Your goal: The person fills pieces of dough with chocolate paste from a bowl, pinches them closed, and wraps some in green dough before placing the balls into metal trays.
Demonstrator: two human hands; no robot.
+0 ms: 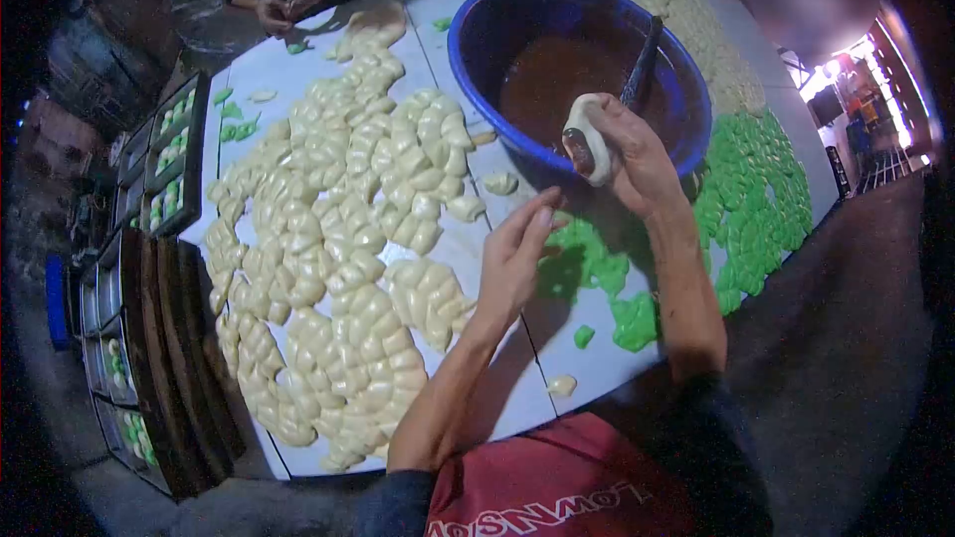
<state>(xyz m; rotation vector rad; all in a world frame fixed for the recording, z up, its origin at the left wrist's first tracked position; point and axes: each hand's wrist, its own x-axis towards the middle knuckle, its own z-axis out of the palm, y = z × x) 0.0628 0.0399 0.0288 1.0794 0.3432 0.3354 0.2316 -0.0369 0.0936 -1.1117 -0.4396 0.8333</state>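
My right hand [629,147] is closed around a flattened piece of pale dough [600,175] with brown filling [577,151] on it. It holds this over the near rim of a blue basin [472,89]. Brown paste [557,80] lies inside the basin, and a dark-handled tool [642,65] leans against its right wall. Lower and to the left, my left hand [517,257] hovers over the table with nothing visible in it. Its fingers stretch forward and the thumb is a little apart. Green dough pieces [597,261] lie just right of it.
Many cream dough pieces [348,209] cover the left of the white tabletop [507,373]. More green dough [751,199] and beige dough [686,35] lie to the right. Trays [169,154] holding green and white pieces stand at the left edge. Another person's hands [290,8] work at the far side.
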